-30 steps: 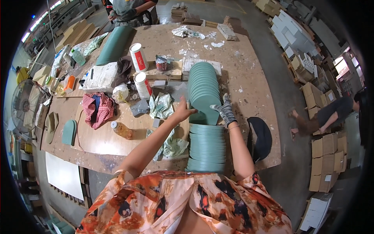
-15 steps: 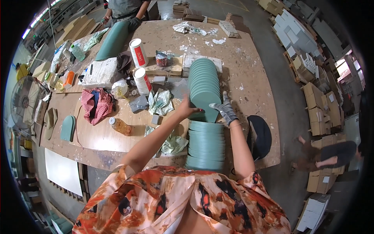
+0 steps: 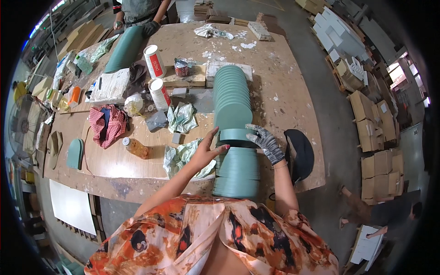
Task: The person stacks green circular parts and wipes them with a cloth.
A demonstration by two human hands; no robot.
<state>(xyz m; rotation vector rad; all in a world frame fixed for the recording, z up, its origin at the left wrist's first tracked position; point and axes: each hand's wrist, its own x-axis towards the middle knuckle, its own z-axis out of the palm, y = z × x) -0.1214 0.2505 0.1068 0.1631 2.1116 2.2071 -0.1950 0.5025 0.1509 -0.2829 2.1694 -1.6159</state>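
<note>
A row of green round-ended panels (image 3: pixel 232 98) leans overlapping down the table in front of me. Nearest me lies a stack of similar green panels (image 3: pixel 236 176). Between row and stack, one green panel (image 3: pixel 237 135) shows its curved edge, tilted up between my hands. My bare left hand (image 3: pixel 207 152) grips its left side, index finger stretched along it and thumb below. On its right side rests my right hand (image 3: pixel 266 144), in a grey striped glove, fingers bent over the edge. The undersides of the grips are hidden.
A dark cap (image 3: pixel 300 155) lies by my right forearm. Left of the panels are crumpled cloths (image 3: pixel 182 118), a bottle of amber liquid (image 3: pixel 136 148), paper cups (image 3: pixel 155 61) and a checked cloth (image 3: pixel 107 126). Across the table a co-worker (image 3: pixel 140 13) touches another green row (image 3: pixel 124 50).
The panel between my hands has tipped from lying against the row to showing its edge. My hands have come nearer me. A passer-by at the right has moved nearer.
</note>
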